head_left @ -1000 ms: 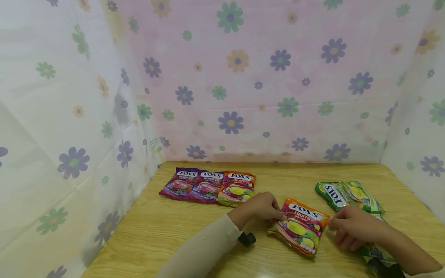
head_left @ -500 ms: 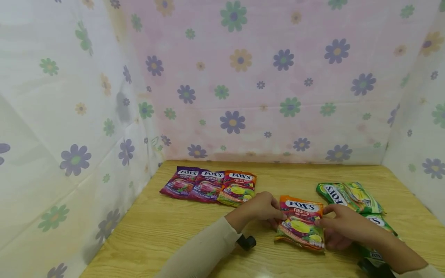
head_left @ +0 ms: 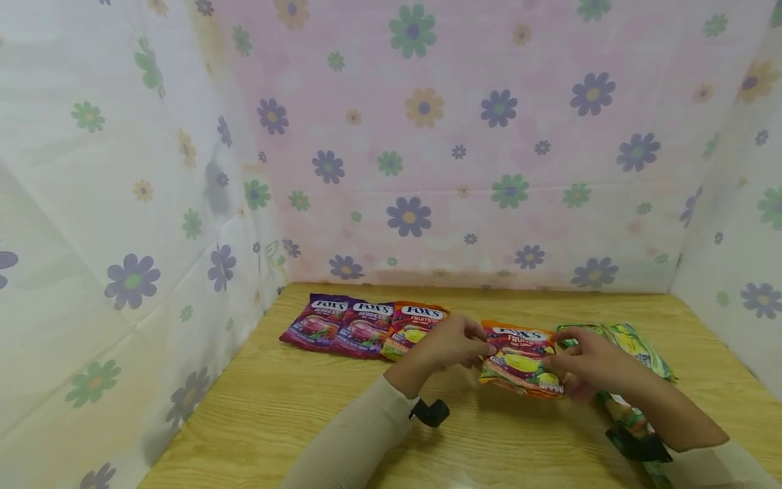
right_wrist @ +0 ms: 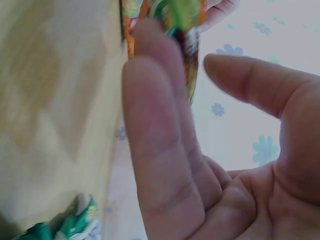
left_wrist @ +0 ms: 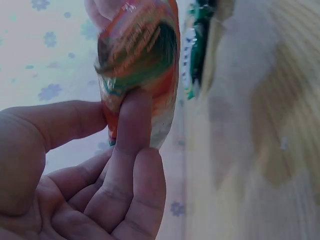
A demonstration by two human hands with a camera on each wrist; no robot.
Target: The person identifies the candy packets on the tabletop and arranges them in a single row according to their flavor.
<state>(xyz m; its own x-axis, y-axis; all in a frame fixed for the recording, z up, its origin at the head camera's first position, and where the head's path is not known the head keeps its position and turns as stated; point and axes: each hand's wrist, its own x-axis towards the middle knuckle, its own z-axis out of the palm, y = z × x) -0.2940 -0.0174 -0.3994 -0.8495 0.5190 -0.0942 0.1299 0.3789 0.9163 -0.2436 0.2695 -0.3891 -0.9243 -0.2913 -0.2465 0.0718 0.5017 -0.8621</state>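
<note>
An orange and dark red bag of Fox's Fruits candy (head_left: 519,360) is held up off the table between both hands. The left hand (head_left: 455,343) pinches its left edge, thumb in front and fingers behind, as the left wrist view shows with the bag (left_wrist: 140,60) seen edge-on. At the opposite edge, the right hand (head_left: 592,367) grips the bag with its thumb over the front. Its fingers (right_wrist: 155,110) reach behind the bag in the right wrist view. Green Fox's candy bags (head_left: 641,346) lie near the right hand, partly covered by it and its forearm.
At the back left, two purple Fox's Berries bags (head_left: 318,326) and another Fox's Fruits bag (head_left: 412,329) overlap in a row. Flower-printed cloth (head_left: 452,136) walls in the wooden table (head_left: 293,407) at the back and both sides.
The right hand came to the bag's right edge and took hold of it. Both hands then raised the bag and carried it away from the body, turning it straighter.
</note>
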